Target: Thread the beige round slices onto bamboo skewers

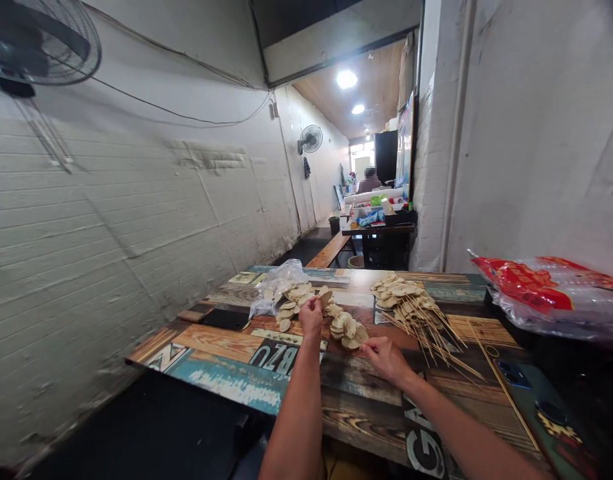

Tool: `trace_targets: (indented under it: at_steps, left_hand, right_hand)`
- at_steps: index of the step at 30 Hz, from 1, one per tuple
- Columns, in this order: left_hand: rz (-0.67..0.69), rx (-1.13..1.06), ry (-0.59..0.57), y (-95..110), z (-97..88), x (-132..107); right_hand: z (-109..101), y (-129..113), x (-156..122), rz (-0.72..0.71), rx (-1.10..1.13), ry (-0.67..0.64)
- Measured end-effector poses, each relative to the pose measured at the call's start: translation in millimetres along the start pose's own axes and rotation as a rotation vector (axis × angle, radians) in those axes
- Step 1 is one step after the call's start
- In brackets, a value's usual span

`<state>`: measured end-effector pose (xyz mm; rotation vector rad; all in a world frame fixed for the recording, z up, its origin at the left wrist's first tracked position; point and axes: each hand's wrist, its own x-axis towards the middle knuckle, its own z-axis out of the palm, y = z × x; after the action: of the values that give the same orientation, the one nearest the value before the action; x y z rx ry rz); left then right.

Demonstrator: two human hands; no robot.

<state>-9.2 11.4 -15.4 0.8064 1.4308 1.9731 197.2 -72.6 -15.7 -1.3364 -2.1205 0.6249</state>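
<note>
My left hand point(312, 316) is closed in a pinch on a thin, pale beige slice point(325, 297), raised over the table. Loose slices point(290, 303) of the same sort spill from a clear plastic bag point(286, 275) just beyond it. My right hand point(387, 361) pinches the near end of a skewer of slices point(348, 331), bunched in an overlapping row; the stick itself is mostly hidden. To the right lies a pile of filled skewers point(403, 298), their bare bamboo ends point(436, 343) pointing toward me.
The patterned wood-look table point(226, 343) carries a dark flat object point(227, 319) at left. At right are a phone point(513, 375) and a red-and-clear plastic package point(546, 287). Beyond stand a bench point(331, 251), a cluttered table point(379, 229) and a seated person point(369, 181).
</note>
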Motion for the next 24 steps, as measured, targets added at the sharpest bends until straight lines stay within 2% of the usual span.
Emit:
trace_targets:
  at_steps: [6, 13, 19, 24]
  left_hand:
    - [-0.153, -0.16, -0.071, 7.6, 2.1, -5.0]
    - [-0.279, -0.293, 0.006, 11.8, -1.5, -6.3]
    - [-0.321, -0.319, 0.051, 14.1, -2.3, -7.3]
    - [-0.325, -0.364, 0.063, 11.9, -3.9, -4.4]
  right_hand:
    - [-0.4, 1.3, 0.3, -0.01, 0.037, 0.042]
    - [1.4, 4.3, 2.0, -0.042, 0.083, 0.054]
    - [1.7, 6.2, 1.6, -0.077, 0.088, 0.054]
    - [1.2, 8.4, 2.6, -0.121, 0.082, 0.0]
